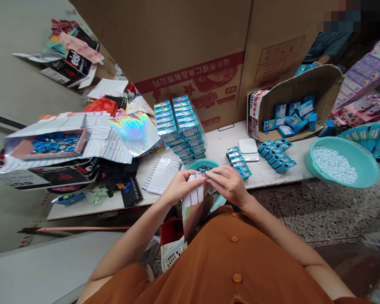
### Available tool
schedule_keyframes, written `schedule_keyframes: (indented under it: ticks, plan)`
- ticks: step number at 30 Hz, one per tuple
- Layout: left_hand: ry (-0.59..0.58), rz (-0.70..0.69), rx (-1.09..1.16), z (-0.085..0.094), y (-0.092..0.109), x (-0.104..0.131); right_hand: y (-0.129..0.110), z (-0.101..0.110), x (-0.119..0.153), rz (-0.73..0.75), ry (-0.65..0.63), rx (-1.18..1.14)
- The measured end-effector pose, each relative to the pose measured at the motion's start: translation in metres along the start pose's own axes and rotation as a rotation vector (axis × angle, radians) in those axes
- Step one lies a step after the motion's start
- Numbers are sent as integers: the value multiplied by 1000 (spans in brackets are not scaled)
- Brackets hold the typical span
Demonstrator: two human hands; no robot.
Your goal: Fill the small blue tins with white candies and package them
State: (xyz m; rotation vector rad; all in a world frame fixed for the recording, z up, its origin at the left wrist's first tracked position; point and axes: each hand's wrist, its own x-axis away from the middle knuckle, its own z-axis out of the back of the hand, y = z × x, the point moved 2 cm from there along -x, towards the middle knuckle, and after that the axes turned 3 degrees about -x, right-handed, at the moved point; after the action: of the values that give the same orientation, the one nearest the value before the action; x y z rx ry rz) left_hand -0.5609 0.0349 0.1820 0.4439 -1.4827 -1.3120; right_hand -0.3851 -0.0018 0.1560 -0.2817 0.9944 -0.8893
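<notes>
Closest in, the left hand [181, 186] pinches one sheet of white labels [194, 196] by its upper part, thumb on top, just in front of the body; three label strips show clearly below the thumb. The right hand [229, 183] has its fingertips drawn narrowly together at the sheet's top corner, though whether they close on anything I cannot tell. The step looks like fine fingertip work at that edge, best done with the left thumb pressing flat near the corner, the sheet kept taut, and any lift slow and low so nothing creases or tears. Just beyond the hands sits one teal basin [214, 162]; a second basin [370, 168], to the right, holds white pieces too many to count. Further on, the surface [221, 138] carries one row of about five blue boxes [238, 163], one white scale [248, 146] and two tall stacks [187, 119]; behind stands one torn carton [333, 86].
</notes>
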Motion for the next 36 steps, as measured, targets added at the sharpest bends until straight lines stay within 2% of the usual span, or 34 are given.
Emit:
schedule_keyframes:
  ticks: [6,16,26,31,36]
  plan:
    - [47,-26,7,-2,1,2,1,-5,6,31,-17,43]
    - [57,-10,60,-2,-1,0,-1,-6,5,86,13,98]
    - [75,12,55,2,-1,-6,2,-14,0,-66,44,-28]
    - [76,60,23,11,-16,-24,6,-22,2,-95,-32,-31]
    - [177,35,-207,38,-44,-70,18,-21,16,-172,-79,-145]
